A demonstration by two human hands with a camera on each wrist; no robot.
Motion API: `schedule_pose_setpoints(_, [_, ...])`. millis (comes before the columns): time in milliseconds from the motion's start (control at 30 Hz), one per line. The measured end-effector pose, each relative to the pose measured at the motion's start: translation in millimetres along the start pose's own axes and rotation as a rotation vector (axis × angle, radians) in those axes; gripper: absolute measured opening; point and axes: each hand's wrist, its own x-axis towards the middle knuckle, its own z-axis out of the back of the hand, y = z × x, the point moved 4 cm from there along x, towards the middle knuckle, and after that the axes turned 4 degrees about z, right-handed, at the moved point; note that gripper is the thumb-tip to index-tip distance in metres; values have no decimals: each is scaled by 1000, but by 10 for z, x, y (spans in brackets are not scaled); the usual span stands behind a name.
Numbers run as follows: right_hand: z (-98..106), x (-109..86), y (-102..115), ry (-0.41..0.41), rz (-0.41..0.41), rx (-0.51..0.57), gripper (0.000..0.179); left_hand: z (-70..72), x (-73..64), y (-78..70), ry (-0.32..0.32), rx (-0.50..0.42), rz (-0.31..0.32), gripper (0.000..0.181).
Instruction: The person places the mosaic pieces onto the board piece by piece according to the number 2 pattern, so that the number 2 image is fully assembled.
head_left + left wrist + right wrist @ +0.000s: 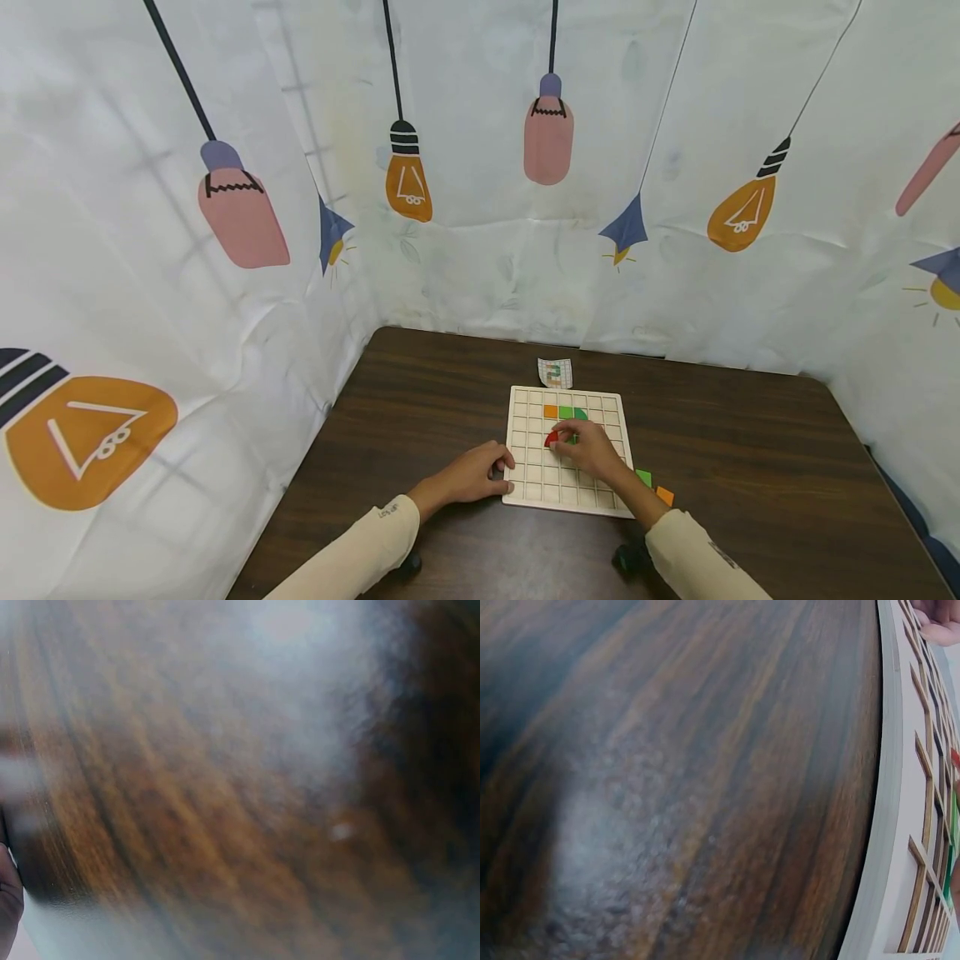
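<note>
A makeshift, curtained-off tabletop space is shown. The dark, wood-grained table [757, 458] is enclosed at left, far side and right by creased white sheeting [465, 275], on which pink lamps [548, 146] and orange bulbs [409, 187] are printed. Whether it is set up in a home or a lab cannot be told.

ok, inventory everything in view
Table: 1, dark brown, foreground
Grid board: 1, pale, on table
Red piece: 1, red, pinched, over board
Green pieces: 4 visible, green, three on board, one loose right of it
Orange pieces: 2, orange, one on board, one loose right of it
Card: 1, white, beyond board
Backdrop: 1, lamp-printed white, around table
Dark items: 2, black, bottom, unclear
Blue patch: 1, blue, far right, unclear
Sleeves: 2, cream, forearms
Left grip: 1, bare, board's left edge
Right grip: 1, bare, over board
</note>
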Motion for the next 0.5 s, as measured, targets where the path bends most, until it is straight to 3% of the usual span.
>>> schedule_pose_setpoints(500, [-17,8,60,21,5,-97,22,-17,1,11,9,-12,3,25])
